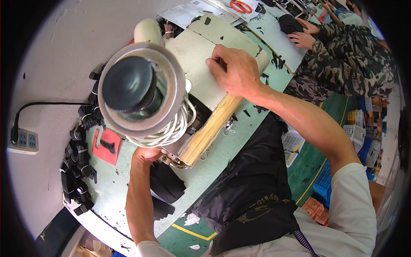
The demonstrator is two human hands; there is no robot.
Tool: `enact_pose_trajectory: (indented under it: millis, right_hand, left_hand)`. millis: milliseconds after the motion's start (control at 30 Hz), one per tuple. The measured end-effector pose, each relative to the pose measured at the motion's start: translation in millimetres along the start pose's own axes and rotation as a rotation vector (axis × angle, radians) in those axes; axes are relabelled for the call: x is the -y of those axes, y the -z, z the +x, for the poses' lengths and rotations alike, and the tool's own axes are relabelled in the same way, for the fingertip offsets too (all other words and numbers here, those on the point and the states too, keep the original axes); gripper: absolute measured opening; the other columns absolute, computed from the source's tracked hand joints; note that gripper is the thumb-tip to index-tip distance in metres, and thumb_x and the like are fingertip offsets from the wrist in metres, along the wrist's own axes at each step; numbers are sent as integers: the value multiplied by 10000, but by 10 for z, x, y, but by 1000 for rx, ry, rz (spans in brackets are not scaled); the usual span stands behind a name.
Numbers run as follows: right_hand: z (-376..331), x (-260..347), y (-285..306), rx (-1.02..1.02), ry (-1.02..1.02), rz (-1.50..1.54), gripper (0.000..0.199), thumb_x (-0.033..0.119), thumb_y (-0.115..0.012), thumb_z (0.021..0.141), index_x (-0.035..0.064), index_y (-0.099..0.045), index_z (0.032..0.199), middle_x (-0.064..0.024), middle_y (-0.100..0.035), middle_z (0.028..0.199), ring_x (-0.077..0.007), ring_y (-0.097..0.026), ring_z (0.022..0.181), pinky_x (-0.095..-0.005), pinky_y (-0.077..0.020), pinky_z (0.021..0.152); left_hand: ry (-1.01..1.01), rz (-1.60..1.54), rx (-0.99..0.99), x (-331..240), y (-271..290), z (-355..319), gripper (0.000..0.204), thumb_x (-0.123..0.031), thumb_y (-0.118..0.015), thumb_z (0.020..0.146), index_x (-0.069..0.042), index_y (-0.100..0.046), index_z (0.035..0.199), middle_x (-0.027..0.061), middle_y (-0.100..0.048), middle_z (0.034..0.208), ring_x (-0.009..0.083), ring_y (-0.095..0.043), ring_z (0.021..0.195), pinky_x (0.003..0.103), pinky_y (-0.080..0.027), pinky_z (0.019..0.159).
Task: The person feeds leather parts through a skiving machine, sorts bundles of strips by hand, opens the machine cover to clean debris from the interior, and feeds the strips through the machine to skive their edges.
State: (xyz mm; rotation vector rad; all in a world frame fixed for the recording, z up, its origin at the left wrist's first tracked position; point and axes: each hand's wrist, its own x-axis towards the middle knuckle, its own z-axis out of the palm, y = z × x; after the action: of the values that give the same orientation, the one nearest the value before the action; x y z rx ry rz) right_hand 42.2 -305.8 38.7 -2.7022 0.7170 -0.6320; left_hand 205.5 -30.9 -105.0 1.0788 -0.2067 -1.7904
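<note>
My right hand (238, 72) is closed, thumb and fingers curled together over the cream flat bed (192, 55) of a machine. A small dark gap shows between its fingers; I cannot make out what they hold. Below that wrist runs a yellow, wood-like bar (209, 128) along the machine. My left hand (149, 153) reaches in beside the machine's near end, its fingers hidden under the metal parts. A round metal dish with a black cap (128, 83) and coiled white cord (167, 135) block the view there. Black fabric pieces (166, 183) lie next to my left forearm.
Bundled black strips (77, 158) line the table's wall side, near a red card (106, 147). A socket (26, 140) is on the wall. Red-handled scissors (240, 6) lie on papers at the back. Another person's hands (303, 36) hold black material at right. Crates (323, 184) stand beyond.
</note>
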Motion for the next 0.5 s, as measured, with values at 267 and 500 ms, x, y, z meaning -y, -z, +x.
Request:
enact_pose_trajectory:
  millis: [267, 500]
  right_hand:
    - [-25, -17, -52, -38, 37, 34, 162, 210, -635, 836, 66, -570, 800, -88, -579, 619, -301, -577, 605, -416, -442, 597]
    - [-28, -40, -66, -68, 53, 29, 169, 198, -641, 826, 65, -549, 778, -91, -580, 627, -315, -581, 615, -417, -446, 605]
  left_hand:
    - [-9, -272, -7, 502, 874, 353, 390, -227, -670, 864, -20, -595, 1186, 94, -635, 1164, 218, -608, 1039, 363, -478, 935]
    - [23, 74, 37, 194, 618, 269, 419, -251, -653, 867, -29, -576, 1215, 97, -606, 1206, 225, -581, 1079, 361, -449, 963]
